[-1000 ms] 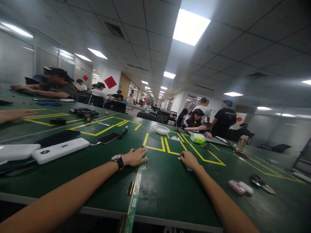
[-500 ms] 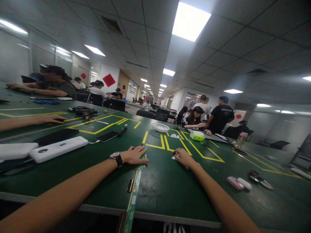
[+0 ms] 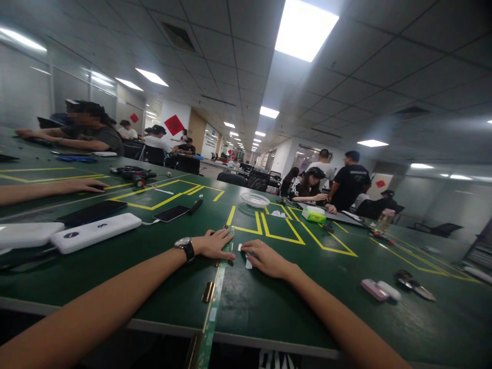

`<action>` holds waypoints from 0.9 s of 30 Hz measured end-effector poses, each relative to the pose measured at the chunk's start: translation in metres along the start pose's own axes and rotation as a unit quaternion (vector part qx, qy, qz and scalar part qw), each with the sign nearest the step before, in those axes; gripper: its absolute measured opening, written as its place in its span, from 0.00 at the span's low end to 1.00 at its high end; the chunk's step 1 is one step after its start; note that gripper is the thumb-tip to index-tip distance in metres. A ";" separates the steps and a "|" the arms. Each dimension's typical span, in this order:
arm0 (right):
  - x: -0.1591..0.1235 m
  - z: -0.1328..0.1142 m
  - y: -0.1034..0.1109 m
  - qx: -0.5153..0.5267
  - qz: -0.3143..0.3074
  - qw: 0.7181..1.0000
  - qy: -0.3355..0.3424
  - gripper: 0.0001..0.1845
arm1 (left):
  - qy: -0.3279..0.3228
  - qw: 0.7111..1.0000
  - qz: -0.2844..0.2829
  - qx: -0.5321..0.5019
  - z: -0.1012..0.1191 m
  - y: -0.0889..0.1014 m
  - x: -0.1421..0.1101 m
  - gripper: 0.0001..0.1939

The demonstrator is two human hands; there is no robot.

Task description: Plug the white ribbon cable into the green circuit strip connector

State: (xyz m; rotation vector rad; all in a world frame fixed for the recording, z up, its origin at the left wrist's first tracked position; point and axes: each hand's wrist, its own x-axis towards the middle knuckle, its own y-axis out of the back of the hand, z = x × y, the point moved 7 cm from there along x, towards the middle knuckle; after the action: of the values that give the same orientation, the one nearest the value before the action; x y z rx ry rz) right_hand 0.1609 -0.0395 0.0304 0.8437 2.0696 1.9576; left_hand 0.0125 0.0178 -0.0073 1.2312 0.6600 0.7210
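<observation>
A long, narrow green circuit board lies on the green table and reaches past its front edge, with copper-coloured flexible tabs along its left side. My left hand, with a watch on the wrist, rests flat over the board's far end, fingers stretched and thumb apart. Just right of the board, my right hand is closed over a crumpled white tissue at the tabletop. The tissue shows only around the fingertips; the rest is hidden beneath the hand.
Left of me lie a white power bank, a phone and a co-worker's hand. Ahead are a white basket and a green tissue pack. A pink case sits at right. Yellow tape marks the table.
My right hand has moved left with the white tissue, closer to the circuit board. My left hand stays on the board.
</observation>
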 end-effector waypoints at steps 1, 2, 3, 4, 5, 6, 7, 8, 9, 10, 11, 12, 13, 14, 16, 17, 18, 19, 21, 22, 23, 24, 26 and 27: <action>0.001 -0.002 -0.001 -0.004 -0.003 1.000 0.002 0.19 | 0.000 1.000 -0.001 0.002 0.000 0.000 0.000 0.50; 0.002 -0.003 -0.003 -0.009 -0.007 1.000 0.004 0.20 | 0.001 1.000 0.001 0.003 0.000 -0.001 0.000 0.50; 0.003 -0.004 -0.004 -0.013 -0.011 1.000 0.006 0.20 | 0.000 1.000 0.005 0.002 0.000 -0.001 0.001 0.50; 0.003 -0.004 -0.005 -0.016 -0.013 1.000 0.007 0.20 | 0.000 1.000 0.009 0.002 0.000 -0.001 0.001 0.50; 0.004 -0.005 -0.006 -0.018 -0.015 1.000 0.007 0.20 | 0.000 1.000 0.013 0.001 0.000 -0.001 0.002 0.49; 0.004 -0.005 -0.006 -0.020 -0.017 1.000 0.007 0.20 | 0.001 1.000 0.015 0.002 -0.001 -0.001 0.002 0.49; 0.004 -0.006 -0.006 -0.020 -0.017 1.000 0.007 0.20 | 0.002 1.000 0.016 0.005 -0.001 -0.002 0.003 0.49; 0.004 -0.007 -0.006 -0.020 -0.017 1.000 0.007 0.20 | 0.003 1.000 0.015 0.009 -0.001 -0.002 0.004 0.48; 0.004 -0.008 -0.005 -0.020 -0.017 1.000 0.008 0.20 | 0.004 1.000 0.014 0.014 -0.002 -0.002 0.004 0.48; 0.004 -0.009 -0.005 -0.019 -0.017 1.000 0.009 0.20 | 0.006 1.000 0.013 0.019 -0.002 -0.003 0.004 0.49; 0.004 -0.010 -0.005 -0.019 -0.018 1.000 0.010 0.20 | 0.009 1.000 0.013 0.023 -0.002 -0.002 0.004 0.49; 0.004 -0.010 -0.005 -0.019 -0.019 1.000 0.011 0.20 | 0.010 1.000 0.011 0.026 -0.002 -0.002 0.005 0.49; 0.004 -0.010 -0.006 -0.019 -0.020 1.000 0.013 0.20 | 0.012 1.000 0.010 0.026 -0.002 -0.002 0.005 0.49; 0.004 -0.010 -0.007 -0.020 -0.022 0.999 0.016 0.20 | 0.013 1.000 0.008 0.025 -0.001 -0.002 0.004 0.49; 0.005 -0.008 -0.008 -0.024 -0.023 0.999 0.019 0.20 | 0.013 1.000 0.002 0.022 0.000 -0.002 0.004 0.50; 0.005 -0.007 -0.009 -0.026 -0.022 0.999 0.019 0.20 | 0.013 1.000 0.000 0.020 0.001 -0.002 0.004 0.50; 0.005 -0.006 -0.010 -0.028 -0.020 0.999 0.017 0.20 | 0.012 1.000 -0.002 0.018 0.001 -0.003 0.003 0.50; 0.005 -0.005 -0.011 -0.029 -0.020 0.999 0.016 0.20 | 0.011 1.000 -0.002 0.016 0.002 -0.003 0.003 0.50; 0.005 -0.004 -0.012 -0.031 -0.018 0.999 0.014 0.20 | 0.008 1.000 -0.003 0.013 0.003 -0.003 0.003 0.51; 0.005 -0.004 -0.013 -0.032 -0.018 0.999 0.014 0.20 | 0.006 1.000 -0.003 0.011 0.003 -0.003 0.003 0.50; 0.005 -0.004 -0.013 -0.033 -0.017 0.999 0.015 0.20 | 0.006 1.000 -0.002 0.008 0.004 -0.002 0.002 0.50; 0.006 -0.004 -0.013 -0.034 -0.016 0.999 0.015 0.20 | 0.006 1.000 0.000 0.006 0.004 -0.002 0.002 0.50; 0.006 -0.005 -0.013 -0.037 -0.010 0.999 0.011 0.20 | 0.004 1.000 0.003 0.001 0.004 -0.002 0.002 0.50; 0.006 -0.006 -0.013 -0.039 -0.007 0.999 0.008 0.20 | 0.003 1.000 0.005 0.000 0.004 -0.002 0.002 0.49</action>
State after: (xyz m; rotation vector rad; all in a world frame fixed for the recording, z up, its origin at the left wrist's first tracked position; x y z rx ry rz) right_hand 0.1498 -0.0411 0.0203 0.7985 1.9887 2.0304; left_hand 0.0172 0.0168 -0.0081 1.2330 0.6596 0.7332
